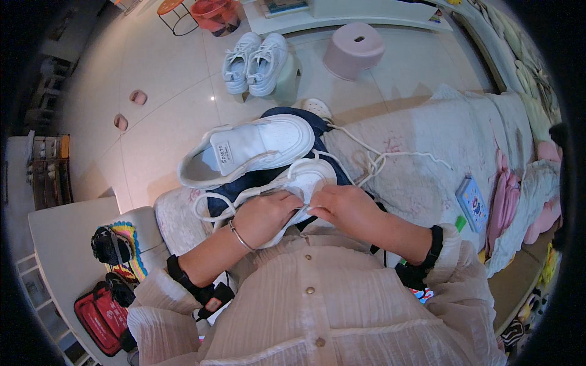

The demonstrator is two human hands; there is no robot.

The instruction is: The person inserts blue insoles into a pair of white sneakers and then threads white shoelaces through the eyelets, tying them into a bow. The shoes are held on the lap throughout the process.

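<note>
Two white sneakers lie on the dark blue jeans over my lap. The farther white sneaker (284,137) shows its tongue and has no lace through its front. My left hand (270,210) and my right hand (339,206) meet at the side of the nearer white sneaker (316,176), fingertips pinched on its edge, perhaps on the lace; the fingers hide which. A white shoelace (215,196) loops beside my left wrist. Another long white shoelace (377,160) lies loosely knotted on the floral cover to the right.
A pair of white laced sneakers (261,61) stands on a low stool ahead, near a pink plastic stool (355,50). The floral sofa cover (412,132) holds a blue box (471,201) at right. At left are a red bag (103,318) and a grey-white table (73,228).
</note>
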